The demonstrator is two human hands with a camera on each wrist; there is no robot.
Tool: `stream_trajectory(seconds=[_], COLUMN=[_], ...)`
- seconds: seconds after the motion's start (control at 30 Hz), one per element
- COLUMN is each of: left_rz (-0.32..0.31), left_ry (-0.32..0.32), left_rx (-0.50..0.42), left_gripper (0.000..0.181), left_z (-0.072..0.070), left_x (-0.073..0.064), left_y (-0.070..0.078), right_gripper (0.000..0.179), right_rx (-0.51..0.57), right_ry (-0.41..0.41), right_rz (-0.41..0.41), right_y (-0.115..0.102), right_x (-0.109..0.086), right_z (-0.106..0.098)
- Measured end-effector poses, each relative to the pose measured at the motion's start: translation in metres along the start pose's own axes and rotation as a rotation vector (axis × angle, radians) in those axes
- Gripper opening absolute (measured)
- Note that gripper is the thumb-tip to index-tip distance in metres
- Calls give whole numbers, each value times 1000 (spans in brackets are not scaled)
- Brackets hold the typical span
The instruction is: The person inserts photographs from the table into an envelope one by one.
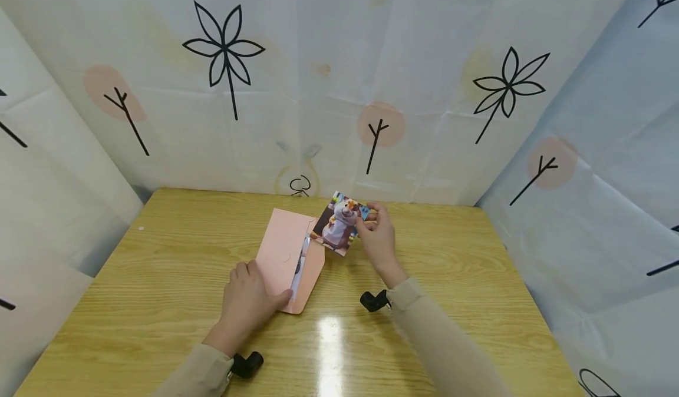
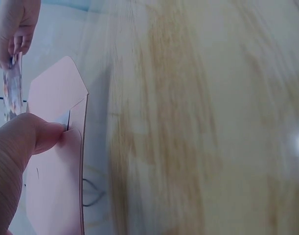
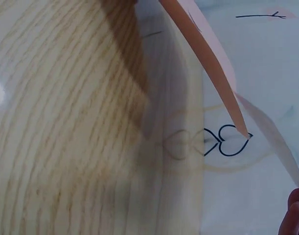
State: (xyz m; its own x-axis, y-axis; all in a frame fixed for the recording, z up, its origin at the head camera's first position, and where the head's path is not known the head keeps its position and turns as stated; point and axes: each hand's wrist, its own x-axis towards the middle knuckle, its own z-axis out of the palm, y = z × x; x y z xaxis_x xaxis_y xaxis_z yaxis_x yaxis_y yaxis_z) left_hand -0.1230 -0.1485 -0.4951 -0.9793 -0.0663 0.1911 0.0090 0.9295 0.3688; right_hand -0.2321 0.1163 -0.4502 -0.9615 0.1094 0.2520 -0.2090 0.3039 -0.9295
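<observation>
My left hand (image 1: 246, 303) grips the lower left part of a pink envelope (image 1: 280, 247), its thumb (image 2: 45, 137) pressing at the mouth. The envelope's flap (image 1: 313, 270) stands open toward the right, and a whitish printed piece (image 1: 299, 270) shows inside the mouth. With thumb and fingers my right hand (image 1: 381, 241) pinches the right edge of a photo card (image 1: 336, 227) picturing a plush animal figure in white. The card is tilted beside the envelope's upper right, its left corner overlapping the flap. From the right wrist, the card (image 3: 274, 134) appears almost edge-on.
A wooden table (image 1: 175, 255) lies under both hands, with a bright glare spot near the front. White cloth (image 1: 318, 91) printed with plant drawings hangs behind and at the sides. Black wrist-worn devices (image 1: 247, 364) sit at both cuffs.
</observation>
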Motion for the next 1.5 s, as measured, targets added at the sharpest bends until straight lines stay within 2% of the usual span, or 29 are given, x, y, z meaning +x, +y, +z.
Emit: stream_trajectory(seconds=[0.27,0.57,0.97,1.13,1.27,1.37,1.5], left_rz=[8,7,16,21,11,3,-9], left_ry=[7,4,4,11,-5,-13,-24], left_rx=[4,2,10,12,18,23,24], left_gripper=[97,99,100,100,101,102,102], left_z=[1,0,0,1,2,2,1], left_x=[0,0,-1,0,0,1,2], left_y=[2,3,4,4,4,3,3], right_gripper=[38,42,41,39,39,40,41], right_rx=[-33,-51,-25,-16,48,110,106], right_ry=[8,-22,-163,-195,-212,-235,-268], right_rz=[4,23,32,31,59,109,157], right_y=[1,3,0,-6,-10,-12,-10], right_x=[-5,-10,-21,-24,-26,-28,-31], right_z=[9,14,27,34,41,44,45])
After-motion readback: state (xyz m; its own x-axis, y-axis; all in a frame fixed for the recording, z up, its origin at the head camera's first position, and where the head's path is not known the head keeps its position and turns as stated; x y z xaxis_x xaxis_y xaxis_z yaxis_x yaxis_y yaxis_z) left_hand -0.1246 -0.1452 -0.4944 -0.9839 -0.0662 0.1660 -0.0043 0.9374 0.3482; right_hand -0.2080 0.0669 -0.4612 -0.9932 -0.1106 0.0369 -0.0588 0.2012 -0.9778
